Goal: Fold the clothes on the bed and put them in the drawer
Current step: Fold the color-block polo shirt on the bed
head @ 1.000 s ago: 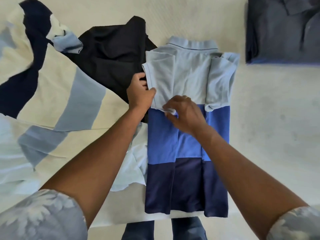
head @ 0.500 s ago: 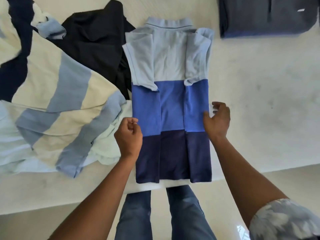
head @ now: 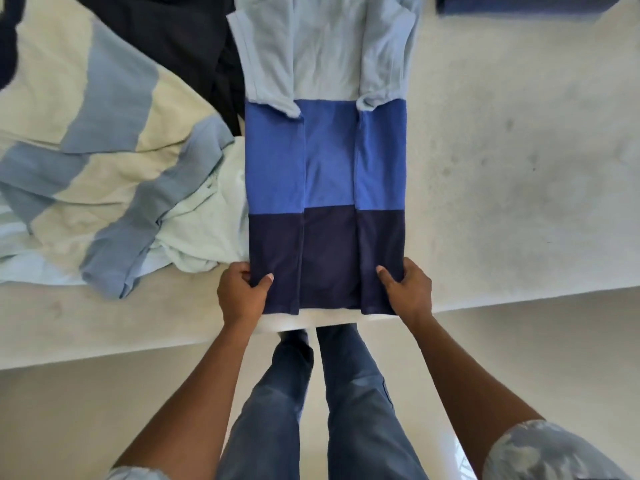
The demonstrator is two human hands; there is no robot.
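Note:
A three-tone blue polo shirt (head: 327,161) lies flat on the bed (head: 502,168), both sides and sleeves folded inward into a long strip. Its navy hem reaches the bed's near edge. My left hand (head: 242,294) pinches the hem's left corner, thumb on top. My right hand (head: 408,289) pinches the right corner the same way. The collar end runs out of the top of the view.
A cream and light-blue striped garment (head: 104,150) lies rumpled to the left, over a pale mint cloth (head: 204,230). A black garment (head: 180,39) lies behind it. A folded dark blue garment (head: 519,3) shows at the top right. My jeans-clad legs (head: 311,410) stand against the bed's edge.
Both hands slid down the shirt from the sleeves to the hem and took hold of its two bottom corners. The view dropped toward the bed's near edge.

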